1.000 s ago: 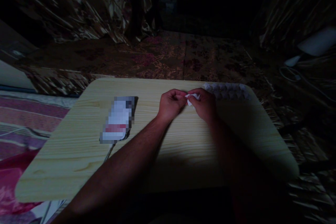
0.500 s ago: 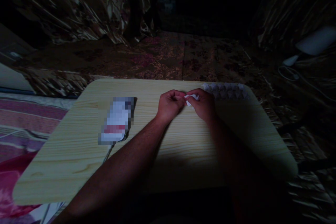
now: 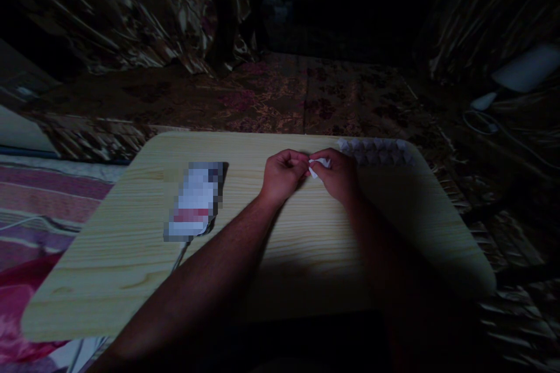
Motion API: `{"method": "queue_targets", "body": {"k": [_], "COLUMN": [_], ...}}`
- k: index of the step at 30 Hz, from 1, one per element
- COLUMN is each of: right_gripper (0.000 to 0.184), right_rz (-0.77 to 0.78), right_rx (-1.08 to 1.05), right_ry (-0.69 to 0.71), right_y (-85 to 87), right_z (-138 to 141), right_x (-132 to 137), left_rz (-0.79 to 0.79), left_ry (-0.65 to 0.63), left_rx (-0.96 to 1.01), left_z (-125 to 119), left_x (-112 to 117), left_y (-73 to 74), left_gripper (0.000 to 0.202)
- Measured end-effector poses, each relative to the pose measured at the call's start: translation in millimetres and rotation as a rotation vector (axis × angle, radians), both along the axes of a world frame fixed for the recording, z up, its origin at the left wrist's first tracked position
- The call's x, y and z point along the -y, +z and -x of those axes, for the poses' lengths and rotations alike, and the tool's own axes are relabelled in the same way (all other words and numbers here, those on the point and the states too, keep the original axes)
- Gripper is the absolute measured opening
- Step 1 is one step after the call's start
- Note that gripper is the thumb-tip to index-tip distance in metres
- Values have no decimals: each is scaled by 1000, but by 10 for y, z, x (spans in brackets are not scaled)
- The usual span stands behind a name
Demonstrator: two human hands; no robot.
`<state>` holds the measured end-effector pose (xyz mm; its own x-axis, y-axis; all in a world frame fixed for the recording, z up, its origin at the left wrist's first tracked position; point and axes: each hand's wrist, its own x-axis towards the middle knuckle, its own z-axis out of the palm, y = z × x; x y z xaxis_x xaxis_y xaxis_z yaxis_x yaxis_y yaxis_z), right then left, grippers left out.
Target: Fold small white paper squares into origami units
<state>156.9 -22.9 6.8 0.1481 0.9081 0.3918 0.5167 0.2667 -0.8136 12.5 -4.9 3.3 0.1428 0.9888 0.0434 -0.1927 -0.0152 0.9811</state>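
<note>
A small white piece of paper (image 3: 317, 166) is pinched between both hands over the far middle of a light wooden table (image 3: 131, 256). My left hand (image 3: 282, 176) has its fingers curled shut on the paper's left side. My right hand (image 3: 339, 176) grips the right side with closed fingers. Most of the paper is hidden by the fingertips. Just behind my right hand, along the table's far edge, lies a row of several small white folded paper pieces (image 3: 378, 151).
A phone (image 3: 195, 199) with a blurred screen lies on the table's left part, a cable (image 3: 180, 256) running from it off the front edge. Patterned fabric (image 3: 271, 93) surrounds the table. White objects and cords (image 3: 503, 99) lie in the dark at far right.
Both hands stay together on the paper, with only slight finger shifts. The view has drifted a little.
</note>
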Motion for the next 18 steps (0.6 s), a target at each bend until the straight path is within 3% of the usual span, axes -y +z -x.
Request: {"method": "queue_targets", "body": {"k": [6, 11, 18], "right_gripper": [16, 37, 35], "right_rz": [9, 32, 56], "right_rx": [-28, -131, -176], "right_ry": [-1, 34, 54], "right_y": [8, -10, -28], "right_z": [16, 6, -2], "right_x": [8, -27, -34], "left_rz": [-109, -183, -226], "left_ry": [28, 72, 83], "left_rx": [-26, -23, -35], "left_z": [4, 0, -5], "left_x": [-8, -18, -5], "left_y": [-27, -35, -27], "left_gripper": [18, 18, 15]}}
